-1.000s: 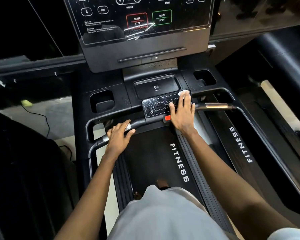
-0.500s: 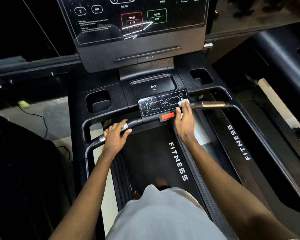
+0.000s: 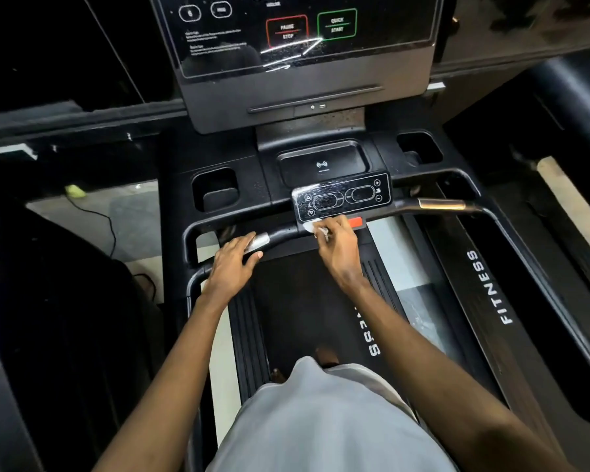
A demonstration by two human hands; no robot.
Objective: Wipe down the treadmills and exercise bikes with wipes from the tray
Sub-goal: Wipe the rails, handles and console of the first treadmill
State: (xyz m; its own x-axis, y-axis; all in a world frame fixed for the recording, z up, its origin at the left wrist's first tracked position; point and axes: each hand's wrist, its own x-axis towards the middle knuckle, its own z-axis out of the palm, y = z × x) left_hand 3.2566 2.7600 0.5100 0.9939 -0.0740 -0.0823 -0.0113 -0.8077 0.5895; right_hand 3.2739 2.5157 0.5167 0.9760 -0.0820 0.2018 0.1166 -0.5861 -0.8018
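Wiping the near edge of the treadmill's [image 3: 487, 287] small control panel [image 3: 343, 197].
Head view: the right hand [image 3: 338, 248] pinches a crumpled white wipe [image 3: 311, 227] in curled fingers, pressing it at the panel's near left corner, just beside the red button [image 3: 356, 222]. The left hand [image 3: 232, 264] rests on the handlebar [image 3: 283, 232], fingers laid fairly straight across it (bracing, I judge). The panel looks wet-smeared, so the bar seems next, which calls for wrapping the wipe round it and sliding along.
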